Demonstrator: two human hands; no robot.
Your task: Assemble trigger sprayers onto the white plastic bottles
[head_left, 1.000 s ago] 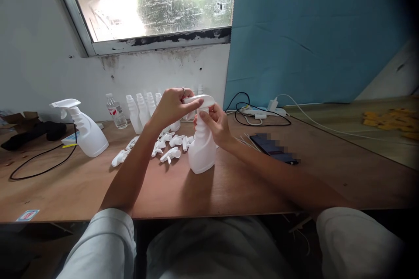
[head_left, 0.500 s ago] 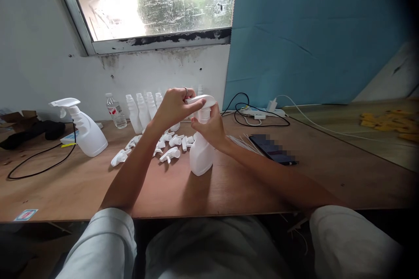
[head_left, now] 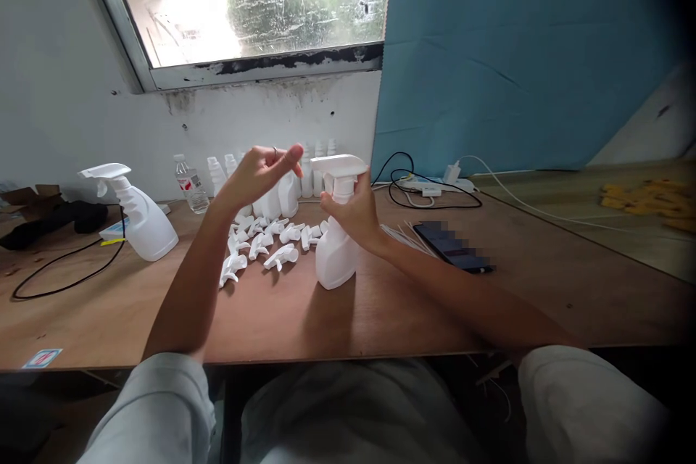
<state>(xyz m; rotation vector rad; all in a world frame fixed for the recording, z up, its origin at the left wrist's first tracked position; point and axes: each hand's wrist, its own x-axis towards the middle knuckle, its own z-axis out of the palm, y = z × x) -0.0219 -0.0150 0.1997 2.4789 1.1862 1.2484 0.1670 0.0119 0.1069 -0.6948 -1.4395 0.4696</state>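
My right hand [head_left: 356,210] is wrapped round the neck of a white spray bottle [head_left: 336,257], which stands upright on the brown table [head_left: 380,319] with a white trigger head [head_left: 341,165] on top. Left of that bottle, my left hand [head_left: 266,170] is raised in the air, its thumb and fingers apart and holding nothing. Below it lie several loose white trigger heads [head_left: 281,257]. Several white bottles without trigger heads [head_left: 288,196] stand behind, partly hidden by my left hand.
A second white spray bottle [head_left: 149,225] with a trigger head stands at the left, near a clear water bottle [head_left: 191,185] and a black cable. To the right are a dark, partly blurred flat object [head_left: 451,250], a power strip [head_left: 462,185] and cables.
My left hand has let go of the trigger head and moved left, its fingers opening. The trigger head has turned and now points left. My right hand still grips the bottle's neck.
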